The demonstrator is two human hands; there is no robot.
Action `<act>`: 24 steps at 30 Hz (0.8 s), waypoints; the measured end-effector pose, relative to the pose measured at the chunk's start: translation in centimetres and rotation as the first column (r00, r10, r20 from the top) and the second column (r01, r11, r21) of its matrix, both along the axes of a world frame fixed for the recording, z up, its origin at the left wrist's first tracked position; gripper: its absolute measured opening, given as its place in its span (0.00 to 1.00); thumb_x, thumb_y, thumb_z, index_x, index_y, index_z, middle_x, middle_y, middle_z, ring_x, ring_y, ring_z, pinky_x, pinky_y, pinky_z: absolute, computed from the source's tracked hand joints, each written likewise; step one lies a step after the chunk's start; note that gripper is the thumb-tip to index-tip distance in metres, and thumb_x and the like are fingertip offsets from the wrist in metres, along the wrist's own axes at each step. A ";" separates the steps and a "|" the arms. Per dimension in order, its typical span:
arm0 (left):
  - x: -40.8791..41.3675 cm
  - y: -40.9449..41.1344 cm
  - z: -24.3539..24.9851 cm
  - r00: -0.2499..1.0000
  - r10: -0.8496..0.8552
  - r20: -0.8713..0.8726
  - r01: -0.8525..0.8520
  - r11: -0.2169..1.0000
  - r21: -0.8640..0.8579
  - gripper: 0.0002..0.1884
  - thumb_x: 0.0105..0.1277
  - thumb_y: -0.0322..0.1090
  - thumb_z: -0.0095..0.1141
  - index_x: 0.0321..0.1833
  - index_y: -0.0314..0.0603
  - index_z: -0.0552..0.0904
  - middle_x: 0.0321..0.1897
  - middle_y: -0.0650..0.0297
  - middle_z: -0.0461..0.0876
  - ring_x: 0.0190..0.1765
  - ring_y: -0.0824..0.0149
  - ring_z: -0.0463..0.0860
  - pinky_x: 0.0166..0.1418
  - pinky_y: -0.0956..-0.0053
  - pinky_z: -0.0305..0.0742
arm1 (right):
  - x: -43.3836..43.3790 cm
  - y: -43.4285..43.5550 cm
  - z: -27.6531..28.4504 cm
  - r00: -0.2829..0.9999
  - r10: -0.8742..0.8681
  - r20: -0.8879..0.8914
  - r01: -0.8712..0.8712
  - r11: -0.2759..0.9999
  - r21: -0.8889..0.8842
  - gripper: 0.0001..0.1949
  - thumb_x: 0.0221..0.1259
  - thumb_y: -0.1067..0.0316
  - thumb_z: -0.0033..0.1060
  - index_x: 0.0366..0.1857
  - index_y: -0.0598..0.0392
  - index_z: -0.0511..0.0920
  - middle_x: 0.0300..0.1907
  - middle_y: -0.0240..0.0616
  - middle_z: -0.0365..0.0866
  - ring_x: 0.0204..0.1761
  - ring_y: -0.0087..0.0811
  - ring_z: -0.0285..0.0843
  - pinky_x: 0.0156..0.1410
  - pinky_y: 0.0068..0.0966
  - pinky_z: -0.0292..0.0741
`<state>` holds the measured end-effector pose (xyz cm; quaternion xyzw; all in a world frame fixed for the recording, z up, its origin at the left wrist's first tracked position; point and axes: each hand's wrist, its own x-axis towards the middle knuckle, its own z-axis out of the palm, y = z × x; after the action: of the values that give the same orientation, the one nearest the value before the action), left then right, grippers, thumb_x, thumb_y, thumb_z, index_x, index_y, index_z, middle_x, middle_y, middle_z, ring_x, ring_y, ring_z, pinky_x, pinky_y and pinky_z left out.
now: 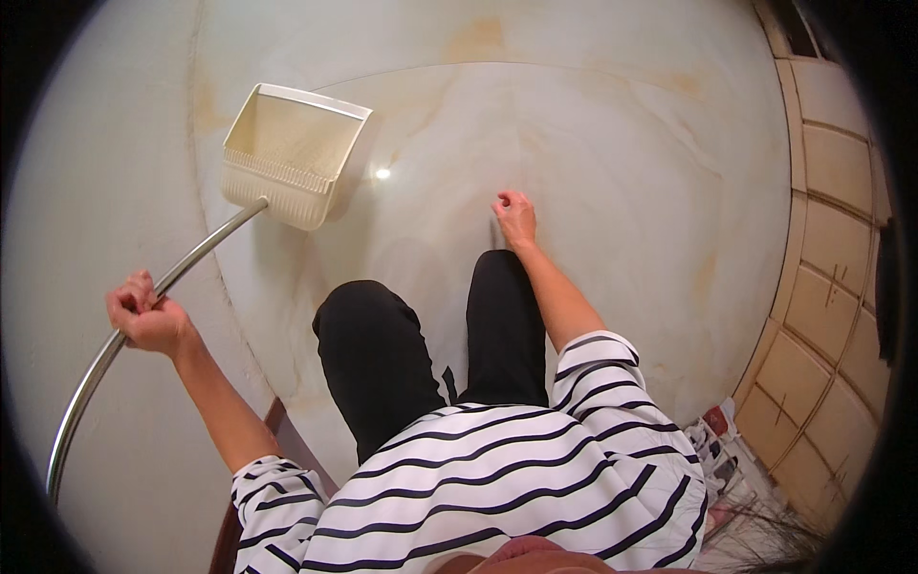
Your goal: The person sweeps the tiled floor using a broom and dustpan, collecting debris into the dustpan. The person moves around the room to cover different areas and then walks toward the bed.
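Note:
My left hand is closed around the metal handle of a cream plastic dustpan. The dustpan is at the upper left, its wide mouth turned away from me, with fine specks visible inside. Whether it touches the floor, I cannot tell. My right hand is in front of my right knee, fingers curled, over the pale marbled floor. Whether those fingers pinch something small is unclear.
Tan cabinets with doors line the right side. At the lower right, a rack with several items stands beside me. A plain pale wall runs along the left, with a brown wooden edge near my left arm.

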<state>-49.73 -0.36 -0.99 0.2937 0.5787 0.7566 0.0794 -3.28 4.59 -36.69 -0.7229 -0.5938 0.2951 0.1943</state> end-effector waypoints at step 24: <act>2.5 1.6 3.3 0.997 -0.076 -0.032 0.073 0.995 -0.068 0.18 0.66 0.32 0.41 0.19 0.48 0.52 0.14 0.70 0.49 0.24 0.72 0.49 0.34 0.73 0.53 | -2.7 4.4 5.2 0.982 0.126 0.140 -0.128 0.992 0.007 0.06 0.59 0.63 0.60 0.31 0.53 0.80 0.39 0.41 0.76 0.42 0.44 0.78 0.44 0.41 0.76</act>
<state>-47.19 1.26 2.26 0.3254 0.5937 0.7281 0.1073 -5.98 9.03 -31.48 -0.7008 -0.6531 0.2511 0.1390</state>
